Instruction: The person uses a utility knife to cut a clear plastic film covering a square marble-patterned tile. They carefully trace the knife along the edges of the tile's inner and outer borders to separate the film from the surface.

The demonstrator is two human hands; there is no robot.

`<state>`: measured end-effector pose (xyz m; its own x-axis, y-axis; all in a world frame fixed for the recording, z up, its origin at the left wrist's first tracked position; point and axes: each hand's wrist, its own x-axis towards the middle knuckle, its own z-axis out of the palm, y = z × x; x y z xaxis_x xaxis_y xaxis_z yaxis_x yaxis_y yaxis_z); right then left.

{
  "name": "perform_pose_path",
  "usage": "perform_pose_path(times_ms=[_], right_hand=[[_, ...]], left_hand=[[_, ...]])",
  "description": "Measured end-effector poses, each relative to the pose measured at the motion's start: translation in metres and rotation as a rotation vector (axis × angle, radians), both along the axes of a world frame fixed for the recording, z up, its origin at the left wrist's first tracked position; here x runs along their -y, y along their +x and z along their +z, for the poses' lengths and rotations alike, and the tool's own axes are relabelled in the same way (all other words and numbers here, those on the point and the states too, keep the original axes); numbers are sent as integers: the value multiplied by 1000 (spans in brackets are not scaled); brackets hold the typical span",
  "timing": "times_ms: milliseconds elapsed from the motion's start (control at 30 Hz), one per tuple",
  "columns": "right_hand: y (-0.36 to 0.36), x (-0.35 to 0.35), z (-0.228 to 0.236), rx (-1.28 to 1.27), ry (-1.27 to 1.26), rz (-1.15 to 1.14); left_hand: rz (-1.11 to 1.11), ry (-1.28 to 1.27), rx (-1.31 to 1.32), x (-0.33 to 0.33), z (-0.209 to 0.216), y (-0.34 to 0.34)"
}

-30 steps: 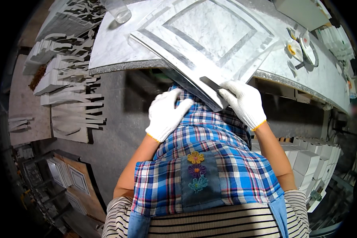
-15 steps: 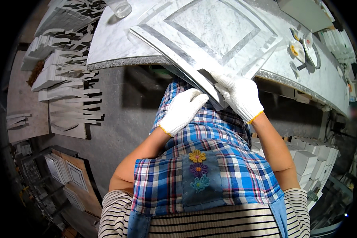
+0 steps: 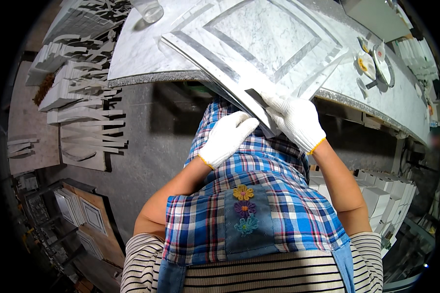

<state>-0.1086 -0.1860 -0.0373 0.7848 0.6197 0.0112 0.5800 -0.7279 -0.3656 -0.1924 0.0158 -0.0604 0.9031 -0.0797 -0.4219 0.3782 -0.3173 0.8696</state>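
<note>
Bright overhead light on marble workbench (image 3: 146, 53); deep shadow beneath its near edge; strong fisheye bending, black vignette corners.

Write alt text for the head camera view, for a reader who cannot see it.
Two hands in white gloves grip the near corner of a square marble panel on a stone workbench: the right hand on top, the left hand at its underside. A plaid apron fills the foreground; cut stone pieces lie on the floor at left.

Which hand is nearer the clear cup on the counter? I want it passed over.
Left. The left hand is below the cup, off the counter; the right hand grips the marble tile farther right.
</note>
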Motion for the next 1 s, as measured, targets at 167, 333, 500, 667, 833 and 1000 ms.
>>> perform_pose_path(times_ms=[167,333,500,667,833,1000], right_hand=[[-7,-1,10,-32,-18,27],[-27,2,14,-102,64,74],[-26,19,36,-266,198,-38],[-23,43,20,-273,467,-319],[-56,36,29,-339,414,-203],[-78,32,37,-552,423,-102]], left_hand=[[-15,12,8,1,0,-4],[-13,-73,35,-1,-5,-6],[55,-142,-52,2,-5,-12],[-91,-85,-38,5,28,-10],[-299,-291,-61,16,47,-16],[37,-465,-136,20,47,-23]])
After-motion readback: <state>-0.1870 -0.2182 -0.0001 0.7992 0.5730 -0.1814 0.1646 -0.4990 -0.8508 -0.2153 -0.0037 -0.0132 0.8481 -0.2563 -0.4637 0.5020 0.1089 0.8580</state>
